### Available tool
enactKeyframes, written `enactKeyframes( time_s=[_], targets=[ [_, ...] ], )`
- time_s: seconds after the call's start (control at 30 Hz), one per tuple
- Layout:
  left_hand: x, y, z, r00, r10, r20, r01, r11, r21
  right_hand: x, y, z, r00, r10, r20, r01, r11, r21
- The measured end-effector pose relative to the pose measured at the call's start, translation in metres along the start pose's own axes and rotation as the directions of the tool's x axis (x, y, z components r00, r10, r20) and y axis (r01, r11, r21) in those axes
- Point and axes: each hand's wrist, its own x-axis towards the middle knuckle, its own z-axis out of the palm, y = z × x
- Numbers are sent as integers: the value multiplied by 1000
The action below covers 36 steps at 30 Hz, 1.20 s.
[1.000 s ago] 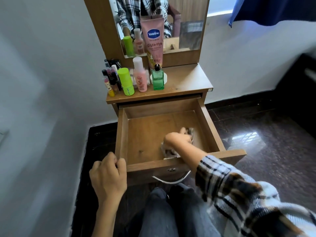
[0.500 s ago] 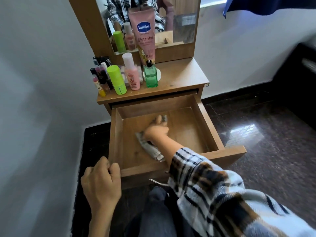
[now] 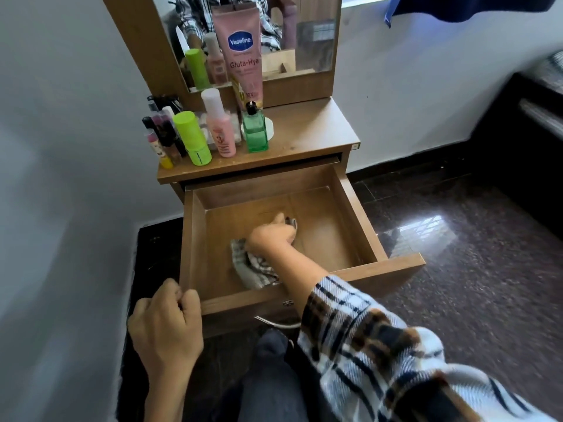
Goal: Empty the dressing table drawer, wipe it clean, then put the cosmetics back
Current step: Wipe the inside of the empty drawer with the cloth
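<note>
The right hand (image 3: 271,236) is curled round a bunched checked cloth (image 3: 254,266) and presses it onto the floor of the open drawer (image 3: 362,226), about mid-way across and a little toward the front; part of the cloth trails out behind the wrist toward the drawer's front panel. The left hand (image 3: 166,327) has its fingers curled over the front left corner of the drawer, gripping the rim. Apart from hand and cloth, bare wood shows inside the drawer. The cosmetics stand on the dressing table top (image 3: 307,132) above, crowded at its left: a green glass bottle (image 3: 255,132), a pink bottle with a white cap (image 3: 220,126), a lime green tube (image 3: 192,138), several slim dark sticks (image 3: 161,135), and a tall pink Vaseline tube (image 3: 243,53) leaning against the mirror (image 3: 310,35)
</note>
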Motion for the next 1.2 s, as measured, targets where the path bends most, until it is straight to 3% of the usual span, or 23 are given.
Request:
enactKeyframes(
  time_s=[0.13,0.23,0.3,0.43,0.53,0.63,0.73,0.87,1.0,1.2],
  targets=[
    [0,1,-1,1000,12,-3,-12,1000,-11,8,34,-8,990,135,-42,-134,990,32],
    [0,0,-1,1000,13,-9,-13,1000,-1,-1,36,-2,978,175,112,-179,983,30],
    [0,-1,0,1000,12,-13,-12,1000,4,-12,24,5,974,125,191,-139,988,62],
    [0,-1,-1,1000,13,-18,-13,1000,2,-27,6,4,984,-10,175,3,999,37],
    [0,2,-3,1000,3,4,-3,1000,-17,-5,23,-15,993,-10,114,14,999,-35],
    [1,2,-3,999,-19,27,20,999,-28,27,52,-26,997,77,-14,-75,991,112],
    [2,4,-1,999,-23,36,24,1000,-18,46,60,-18,979,84,-184,-44,977,211],
    [1,6,-3,999,-20,28,21,999,-29,54,65,-12,929,187,-319,-123,970,210],
    [1,4,-5,1000,-9,27,10,999,-42,42,68,-19,940,178,-290,-162,984,77],
    [1,1,-2,1000,-7,11,8,1000,-30,21,66,-10,963,245,-113,-244,969,27]
  ],
)
